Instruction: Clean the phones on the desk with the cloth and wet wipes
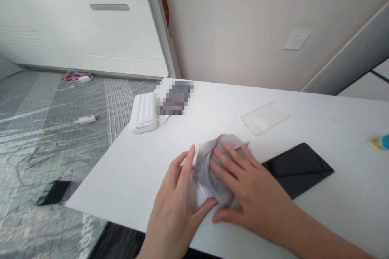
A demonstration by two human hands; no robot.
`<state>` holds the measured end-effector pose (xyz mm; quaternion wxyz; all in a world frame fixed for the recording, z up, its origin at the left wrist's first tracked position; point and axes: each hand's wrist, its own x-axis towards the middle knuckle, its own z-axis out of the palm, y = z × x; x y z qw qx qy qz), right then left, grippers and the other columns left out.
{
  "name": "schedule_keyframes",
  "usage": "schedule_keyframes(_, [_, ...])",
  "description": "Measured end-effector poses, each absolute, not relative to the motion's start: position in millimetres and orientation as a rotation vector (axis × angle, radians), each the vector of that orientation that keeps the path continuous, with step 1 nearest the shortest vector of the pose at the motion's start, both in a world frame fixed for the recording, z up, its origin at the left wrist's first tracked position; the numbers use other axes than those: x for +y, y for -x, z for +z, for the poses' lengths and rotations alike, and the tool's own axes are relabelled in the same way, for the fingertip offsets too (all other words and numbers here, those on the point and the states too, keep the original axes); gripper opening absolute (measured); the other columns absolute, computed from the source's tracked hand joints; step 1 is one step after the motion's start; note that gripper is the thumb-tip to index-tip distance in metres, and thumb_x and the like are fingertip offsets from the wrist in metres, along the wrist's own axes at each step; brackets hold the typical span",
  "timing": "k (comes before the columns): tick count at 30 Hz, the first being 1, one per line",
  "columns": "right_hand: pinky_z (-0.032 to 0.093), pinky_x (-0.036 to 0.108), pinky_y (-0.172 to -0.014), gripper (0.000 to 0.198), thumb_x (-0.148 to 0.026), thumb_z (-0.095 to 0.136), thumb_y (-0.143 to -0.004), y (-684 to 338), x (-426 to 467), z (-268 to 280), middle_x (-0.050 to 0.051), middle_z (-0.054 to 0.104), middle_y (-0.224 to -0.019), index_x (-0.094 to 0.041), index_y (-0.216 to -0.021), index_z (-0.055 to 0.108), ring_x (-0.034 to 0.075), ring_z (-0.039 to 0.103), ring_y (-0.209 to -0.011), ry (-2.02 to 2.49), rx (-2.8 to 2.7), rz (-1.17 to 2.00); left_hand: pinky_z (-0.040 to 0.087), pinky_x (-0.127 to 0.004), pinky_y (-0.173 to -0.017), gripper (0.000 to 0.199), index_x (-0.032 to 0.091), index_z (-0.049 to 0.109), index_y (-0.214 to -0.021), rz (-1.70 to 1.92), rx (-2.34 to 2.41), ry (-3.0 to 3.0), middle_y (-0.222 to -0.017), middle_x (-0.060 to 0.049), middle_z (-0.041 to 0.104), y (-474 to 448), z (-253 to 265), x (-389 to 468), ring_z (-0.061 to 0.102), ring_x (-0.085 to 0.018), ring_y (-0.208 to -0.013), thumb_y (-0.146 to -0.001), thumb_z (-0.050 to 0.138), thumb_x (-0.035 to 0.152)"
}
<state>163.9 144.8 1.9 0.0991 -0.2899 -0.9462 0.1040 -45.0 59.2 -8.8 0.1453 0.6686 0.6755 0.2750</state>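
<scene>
My right hand (243, 182) presses a crumpled grey cloth (223, 192) down with its fingers spread over it. Beneath the cloth lies a flat, pale, smooth object (196, 194), mostly covered, so its kind does not show. My left hand (178, 194) grips this object at its left end, thumb at the near edge and fingers at the far edge. Just right of the cloth, partly behind my right hand, rests a black glossy tablet-like slab (299, 170). A clear phone case (264, 118) lies beyond the cloth.
On the white table (121, 186) stand a white power bank (144, 113) with a cable and a pixelated dark item (176, 97). A blue-and-yellow item (381, 142) is at the right edge. Cables and a white plug (87, 119) lie on the plastic-covered floor. A wall socket (298, 39) is behind.
</scene>
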Motion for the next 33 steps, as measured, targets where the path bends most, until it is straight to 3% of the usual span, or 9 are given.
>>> schedule_keyframes(3, [0.029,0.064,-0.126,0.091,-0.085,0.037,-0.094,-161.6,144.1,2.9,0.005,0.040,-0.168,-0.025,-0.162,0.038,0.033,0.040,-0.153,0.717,-2.845,0.369,0.051,-0.048,-0.113,0.109,0.038,0.011,-0.167,0.795,1.925,-1.937,-0.157,-0.010,0.045,44.4,-8.9,59.1,0.050,-0.032,-0.144,-0.081,0.073,0.013])
schedule_keyframes(7, [0.028,0.073,-0.121,0.088,-0.079,0.037,-0.099,-163.4,145.6,6.0,0.013,0.040,-0.166,-0.015,-0.159,0.043,0.041,0.036,-0.154,1.030,-2.759,0.187,0.054,-0.048,-0.110,0.103,0.038,0.014,-0.166,0.804,1.954,-1.926,-0.155,-0.010,0.046,44.3,-9.3,58.2,0.055,-0.032,-0.139,-0.085,0.077,0.027])
schedule_keyframes(12, [0.026,0.056,-0.130,0.091,-0.085,0.034,-0.095,-164.0,141.8,9.1,0.003,0.039,-0.168,-0.023,-0.161,0.040,0.028,0.034,-0.157,0.622,-2.889,0.389,0.051,-0.045,-0.113,0.101,0.034,0.010,-0.167,0.791,1.929,-2.001,-0.157,-0.011,0.045,45.6,-8.8,57.0,0.049,-0.028,-0.145,-0.083,0.058,0.007])
schedule_keyframes(17, [0.023,0.066,-0.127,0.087,-0.075,0.040,-0.100,-170.6,147.8,4.1,0.016,0.041,-0.165,-0.011,-0.159,0.042,0.038,0.035,-0.155,1.041,-2.729,0.169,0.056,-0.048,-0.107,0.099,0.037,0.016,-0.166,0.790,1.992,-1.956,-0.152,-0.009,0.050,45.6,-9.3,58.8,0.058,-0.032,-0.136,-0.086,0.076,0.033])
schedule_keyframes(21, [0.020,0.049,-0.132,0.088,-0.080,0.037,-0.098,-164.9,137.0,3.0,0.006,0.040,-0.168,-0.017,-0.159,0.042,0.026,0.030,-0.159,0.600,-2.852,0.371,0.056,-0.046,-0.108,0.100,0.035,0.015,-0.167,0.782,1.947,-2.027,-0.154,-0.010,0.048,48.1,-10.5,59.1,0.055,-0.031,-0.140,-0.083,0.065,0.017])
schedule_keyframes(23, [0.020,0.051,-0.132,0.085,-0.079,0.034,-0.100,-164.5,137.8,3.2,0.005,0.042,-0.166,-0.020,-0.160,0.041,0.025,0.034,-0.157,0.636,-2.848,0.414,0.057,-0.046,-0.107,0.097,0.034,0.016,-0.167,0.791,1.949,-2.042,-0.154,-0.011,0.048,48.9,-11.1,59.3,0.056,-0.031,-0.139,-0.085,0.065,0.020])
schedule_keyframes(27, [0.023,0.065,-0.127,0.092,-0.079,0.037,-0.098,-171.0,147.2,3.8,0.017,0.041,-0.165,-0.010,-0.160,0.041,0.038,0.037,-0.154,1.091,-2.712,0.263,0.060,-0.049,-0.101,0.098,0.037,0.017,-0.166,0.800,2.008,-2.013,-0.149,-0.011,0.052,49.1,-12.1,60.1,0.063,-0.033,-0.129,-0.087,0.075,0.046])
schedule_keyframes(30, [0.026,0.058,-0.129,0.097,-0.085,0.037,-0.094,-169.9,145.6,4.9,0.010,0.037,-0.168,-0.015,-0.161,0.040,0.033,0.031,-0.158,0.819,-2.807,0.369,0.059,-0.049,-0.103,0.093,0.035,0.017,-0.166,0.781,1.976,-2.046,-0.151,-0.011,0.051,49.7,-12.2,60.3,0.060,-0.032,-0.134,-0.090,0.070,0.039])
schedule_keyframes(33, [0.025,0.054,-0.131,0.089,-0.082,0.034,-0.097,-168.3,147.2,5.0,0.004,0.040,-0.167,-0.021,-0.161,0.040,0.026,0.035,-0.156,0.704,-2.831,0.442,0.058,-0.048,-0.104,0.091,0.034,0.017,-0.167,0.778,1.966,-2.053,-0.153,-0.011,0.050,49.9,-12.1,60.7,0.057,-0.032,-0.138,-0.091,0.066,0.033])
